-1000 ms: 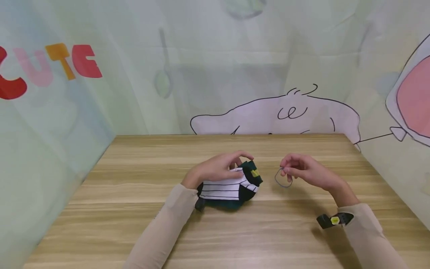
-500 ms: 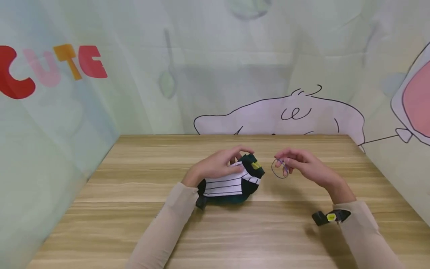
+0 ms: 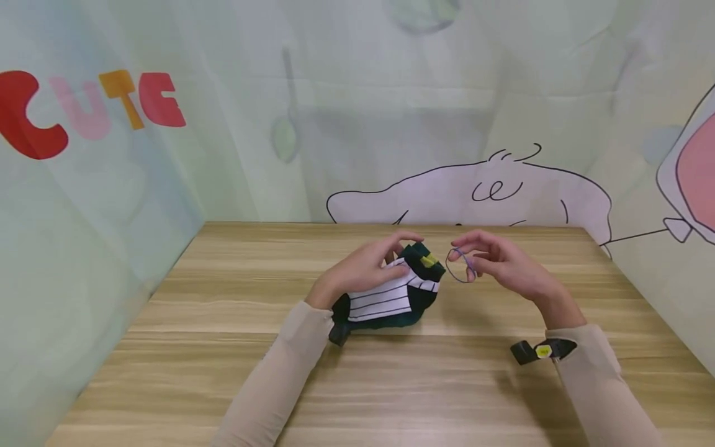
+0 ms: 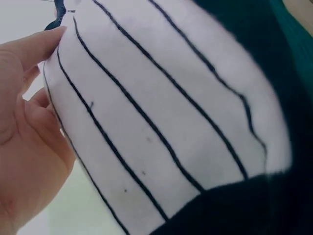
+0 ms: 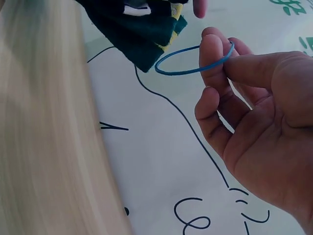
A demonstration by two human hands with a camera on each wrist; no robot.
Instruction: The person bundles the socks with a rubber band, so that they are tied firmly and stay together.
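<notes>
My left hand (image 3: 365, 270) grips a bundle of socks by its upper edge, thumb across the near face. On top is a white sock (image 3: 380, 301) with thin black stripes and black toe and heel. A dark green sock (image 5: 127, 44) with yellow at the cuff lies behind it. The cuffs point toward my right hand (image 3: 508, 267). That hand pinches a thin blue rubber band (image 5: 178, 73) between thumb and fingers. The loop hangs round and slack, just right of the cuffs in the head view. In the left wrist view, the striped sock hides some of the left fingers.
The wooden table (image 3: 391, 391) spreads under both hands. A printed cloth backdrop (image 3: 223, 155) rises behind the table and at its sides. Black straps with small devices sit at both wrists, the right strap (image 3: 561, 349) showing a yellow mark.
My left hand has lifted the socks, cuff end up, and moved them away from me. My right hand has brought the rubber band left and up, nearer the cuffs. The view has shifted slightly.
</notes>
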